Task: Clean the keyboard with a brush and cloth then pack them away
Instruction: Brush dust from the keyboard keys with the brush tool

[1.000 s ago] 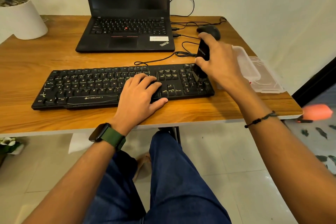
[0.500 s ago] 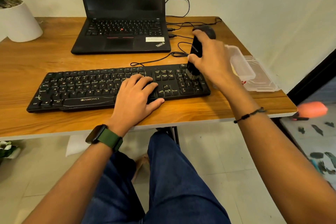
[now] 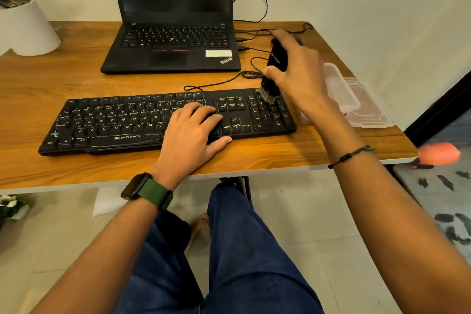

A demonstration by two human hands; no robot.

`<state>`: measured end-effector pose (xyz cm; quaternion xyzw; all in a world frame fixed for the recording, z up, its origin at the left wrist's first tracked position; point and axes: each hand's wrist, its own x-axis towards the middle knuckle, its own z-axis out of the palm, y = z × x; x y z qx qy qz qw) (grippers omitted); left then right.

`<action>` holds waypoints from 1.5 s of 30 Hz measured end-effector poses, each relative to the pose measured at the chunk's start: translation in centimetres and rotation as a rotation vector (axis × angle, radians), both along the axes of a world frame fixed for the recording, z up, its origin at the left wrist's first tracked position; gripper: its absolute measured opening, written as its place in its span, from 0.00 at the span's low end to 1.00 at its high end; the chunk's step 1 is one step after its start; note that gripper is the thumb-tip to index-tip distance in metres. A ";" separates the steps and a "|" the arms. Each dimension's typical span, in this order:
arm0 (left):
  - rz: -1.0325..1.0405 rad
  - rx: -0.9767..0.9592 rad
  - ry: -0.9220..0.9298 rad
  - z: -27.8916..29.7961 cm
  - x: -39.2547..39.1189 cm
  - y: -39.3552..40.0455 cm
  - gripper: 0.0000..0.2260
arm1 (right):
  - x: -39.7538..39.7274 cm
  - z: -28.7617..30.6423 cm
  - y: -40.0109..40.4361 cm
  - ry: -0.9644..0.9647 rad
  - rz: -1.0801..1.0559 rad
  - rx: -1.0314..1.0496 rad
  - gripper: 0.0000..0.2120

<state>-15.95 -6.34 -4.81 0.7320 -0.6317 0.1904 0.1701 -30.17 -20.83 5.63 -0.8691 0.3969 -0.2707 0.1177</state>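
Observation:
A black keyboard (image 3: 114, 119) lies across the wooden desk (image 3: 51, 89). My right hand (image 3: 298, 74) grips a black brush (image 3: 275, 63) upright, its pale bristles touching the top rows of the number pad at the keyboard's right end. My left hand (image 3: 191, 130) rests flat on the keys right of the letter block, fingers straight, thumb over the front edge. No cloth is visible.
An open black laptop (image 3: 170, 51) stands behind the keyboard, cables (image 3: 252, 40) trailing to its right. A clear plastic box with its lid (image 3: 356, 99) sits at the desk's right edge. A white plant pot (image 3: 25, 28) is at far left. A mouse is mostly hidden behind my right hand.
The brush has moved from the lower number-pad keys toward the keyboard's back edge. My left hand has stayed in place on the keys.

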 end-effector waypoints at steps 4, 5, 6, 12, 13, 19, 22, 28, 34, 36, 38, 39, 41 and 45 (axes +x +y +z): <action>0.009 0.003 0.001 0.0 0.1 0.0 0.26 | -0.7 -1.1 0.7 0.067 0.030 0.027 0.28; 0.008 0.001 -0.002 -0.1 0.1 -0.1 0.25 | -1.4 -1.1 1.0 0.075 0.035 0.038 0.28; 0.006 -0.002 -0.004 -0.1 0.1 -0.1 0.25 | -2.0 -0.9 1.2 0.094 0.040 0.042 0.28; 0.001 -0.004 -0.010 0.0 0.1 -0.1 0.26 | -3.7 1.0 0.9 0.090 0.002 0.081 0.30; 0.002 -0.001 -0.009 0.0 0.1 -0.1 0.26 | -3.5 0.9 0.7 0.095 -0.004 0.080 0.30; 0.008 0.021 0.002 0.0 0.0 -0.1 0.26 | -1.1 -0.9 -0.9 0.073 -0.034 0.076 0.29; 0.004 0.015 -0.002 0.0 0.0 -0.1 0.26 | -0.3 -1.2 -1.5 0.002 -0.063 0.010 0.30; 0.002 -0.001 -0.008 0.0 0.0 -0.1 0.26 | -1.2 -1.5 -0.7 0.013 -0.030 -0.011 0.29; 0.000 -0.002 -0.008 -0.1 0.1 -0.2 0.26 | -5.0 -0.6 2.7 0.127 0.029 0.016 0.27; -0.003 -0.008 -0.009 -0.1 0.2 -0.2 0.26 | -5.7 -0.2 2.8 0.076 0.012 0.045 0.28; -0.005 -0.007 -0.008 -0.1 0.1 -0.2 0.25 | -5.8 0.0 2.0 0.010 -0.037 0.024 0.28; -0.003 -0.005 -0.006 -0.1 0.1 -0.2 0.25 | -5.6 0.0 1.5 0.004 -0.053 0.008 0.28; 0.001 -0.002 -0.001 -0.2 0.1 -0.2 0.26 | -4.7 -0.3 0.9 0.031 -0.050 0.005 0.28; 0.006 -0.001 -0.001 -0.1 0.1 -0.2 0.25 | -2.2 -1.6 -0.5 0.059 -0.082 -0.038 0.29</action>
